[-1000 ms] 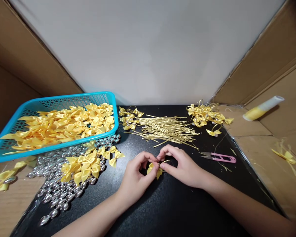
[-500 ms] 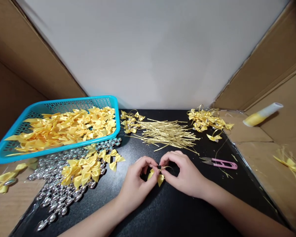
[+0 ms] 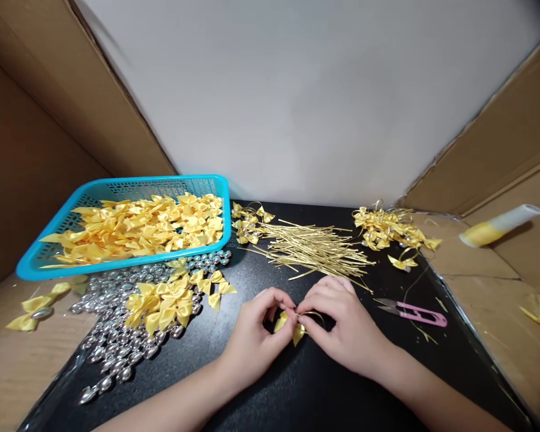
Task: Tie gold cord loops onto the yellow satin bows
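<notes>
My left hand point(image 3: 263, 336) is closed, its thumb and forefinger pinching a yellow ribbon bow point(image 3: 299, 333) low over the black table. Beside it my right hand point(image 3: 337, 321) pinches a thin gold cord point(image 3: 315, 314), which curves out in a loop toward the right. The fingertips of both hands meet at the bow's middle and hide where cord and bow join. Just beyond the hands lies a pile of cut gold cords point(image 3: 319, 246). Off to the right, pink thread snips point(image 3: 416, 313) rest on the table.
A turquoise basket point(image 3: 130, 262) of yellow bows stands at the left. Silver beads point(image 3: 117, 348) spread before it, with loose bows point(image 3: 166, 303) on top. Corded bows point(image 3: 382, 228) are heaped at the back right, near a white-and-yellow tube point(image 3: 499, 225). Cardboard walls flank the table.
The whole view has shifted, so things sit farther right. My right hand's fingers have drawn closer to the left fingertips at the bow, and the cord loop looks flatter.
</notes>
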`<state>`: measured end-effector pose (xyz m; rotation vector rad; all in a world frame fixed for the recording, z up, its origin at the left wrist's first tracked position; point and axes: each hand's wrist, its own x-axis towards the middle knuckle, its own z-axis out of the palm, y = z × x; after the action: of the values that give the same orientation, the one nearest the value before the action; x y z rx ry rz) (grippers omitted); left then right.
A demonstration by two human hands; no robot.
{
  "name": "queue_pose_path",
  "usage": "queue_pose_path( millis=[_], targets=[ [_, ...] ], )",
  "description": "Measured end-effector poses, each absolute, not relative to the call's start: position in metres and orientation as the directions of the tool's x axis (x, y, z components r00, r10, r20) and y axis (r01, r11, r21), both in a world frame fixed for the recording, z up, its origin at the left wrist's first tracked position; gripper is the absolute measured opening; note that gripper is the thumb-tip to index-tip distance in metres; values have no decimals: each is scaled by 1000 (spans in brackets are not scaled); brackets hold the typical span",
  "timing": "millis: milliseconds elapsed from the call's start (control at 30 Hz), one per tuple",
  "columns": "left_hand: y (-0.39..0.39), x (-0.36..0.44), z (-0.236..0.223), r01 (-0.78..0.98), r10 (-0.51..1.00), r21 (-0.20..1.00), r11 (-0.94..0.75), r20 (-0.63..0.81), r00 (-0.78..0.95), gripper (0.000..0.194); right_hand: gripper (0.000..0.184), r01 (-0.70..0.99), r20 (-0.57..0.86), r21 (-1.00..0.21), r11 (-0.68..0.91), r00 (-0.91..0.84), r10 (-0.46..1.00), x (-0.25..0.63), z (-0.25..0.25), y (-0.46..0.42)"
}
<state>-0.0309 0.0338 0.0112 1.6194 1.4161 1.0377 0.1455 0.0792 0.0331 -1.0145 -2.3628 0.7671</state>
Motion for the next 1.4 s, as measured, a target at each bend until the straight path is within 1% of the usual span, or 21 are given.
queue_pose_path(
  millis=[133,267,400,467,533,600,633,733,800,867,1000,1133,1267,1400],
  targets=[
    [35,-31,10,409,992,905,-120,92,88,3,10,487,247,-622,613,-621,744,145,34,79],
    [34,-32,9,433,992,894,-116,84,94,4,11,472,231,-669,574,-602,764,146,39,79],
    [33,-32,9,410,995,907,-91,70,67,4,8,384,155,-771,508,-661,734,152,45,83],
    [33,-32,8,373,997,925,-75,60,53,3,17,360,101,-822,441,-671,734,152,44,84],
    [34,-31,8,354,998,933,-68,56,43,2,19,403,21,-851,336,-614,789,151,41,84],
    [34,-31,7,350,997,934,-73,62,43,2,9,473,-33,-837,275,-544,838,148,36,84],
    [34,-32,7,352,997,933,-78,67,45,2,5,500,-29,-817,288,-533,846,147,34,83],
    [34,-32,8,362,995,927,-100,83,62,2,2,506,66,-742,440,-598,799,145,32,82],
    [34,-31,9,380,993,918,-115,93,74,2,10,480,130,-714,510,-624,771,144,32,82],
    [34,-31,10,403,992,907,-124,100,80,4,13,467,159,-708,530,-626,764,145,33,82],
    [34,-31,11,446,990,884,-137,105,95,6,14,473,134,-697,539,-652,746,146,35,82],
    [33,-30,8,467,989,872,-146,112,100,8,11,452,145,-622,640,-736,661,149,38,82],
    [33,-30,8,466,986,869,-166,132,104,11,11,421,214,-523,741,-777,593,152,39,83],
    [36,-31,11,425,975,879,-216,168,147,12,9,420,294,-483,768,-748,595,153,35,85]
  ],
)
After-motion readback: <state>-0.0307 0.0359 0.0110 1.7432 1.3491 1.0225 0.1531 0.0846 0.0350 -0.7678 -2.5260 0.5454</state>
